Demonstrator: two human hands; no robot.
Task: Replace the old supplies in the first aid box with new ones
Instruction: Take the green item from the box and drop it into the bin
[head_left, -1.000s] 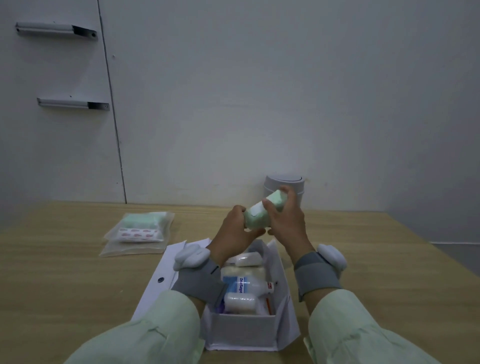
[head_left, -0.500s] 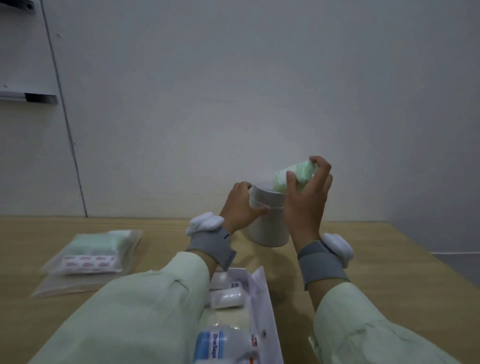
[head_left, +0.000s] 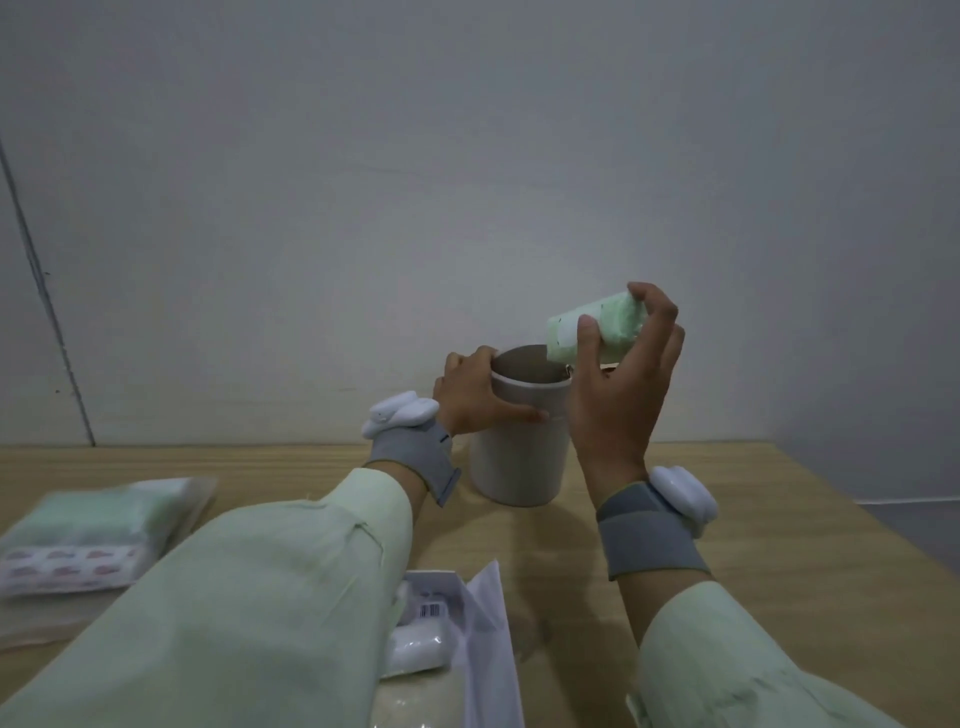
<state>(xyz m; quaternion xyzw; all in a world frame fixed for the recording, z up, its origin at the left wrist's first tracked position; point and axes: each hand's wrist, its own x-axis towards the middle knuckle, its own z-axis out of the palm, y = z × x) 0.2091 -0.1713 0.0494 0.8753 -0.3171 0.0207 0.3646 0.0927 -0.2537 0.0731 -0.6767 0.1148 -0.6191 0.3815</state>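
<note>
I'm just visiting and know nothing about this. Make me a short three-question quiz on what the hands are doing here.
1. True or false: the right hand holds a green packet above the open bin.
2. What is the left hand doing? A) gripping the bin's rim B) reaching into the first aid box C) lifting the clear bag of supplies
3. Fill in: the bin stands on the wooden ____.

Key: 1 true; 2 A; 3 table.
</note>
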